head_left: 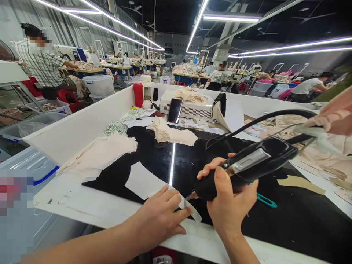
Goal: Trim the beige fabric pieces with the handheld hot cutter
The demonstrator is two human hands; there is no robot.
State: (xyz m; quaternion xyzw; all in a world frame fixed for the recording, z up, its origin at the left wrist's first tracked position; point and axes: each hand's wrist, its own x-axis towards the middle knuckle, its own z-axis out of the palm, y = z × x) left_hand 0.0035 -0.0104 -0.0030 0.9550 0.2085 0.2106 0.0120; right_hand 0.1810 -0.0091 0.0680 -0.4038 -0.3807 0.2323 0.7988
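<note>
Head view: right fingers [221, 180] grip black tool [247, 170]; left fingers [175, 202], ungripped, pin white piece [145, 181]. Tip [191, 195], just beside them, probably wants light pressure.

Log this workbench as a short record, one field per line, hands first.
Left hand: left hand, fingers resting on a white cut piece
Right hand: right hand, gripping a black handheld tool
Tool tip: metal, pointing down at the white piece near the left fingers; contact unclear
Surface: glossy black sheet on a white table
Right of right hand: teal item
Farther back: cream fabric stack, upright phone, white vented box
</note>
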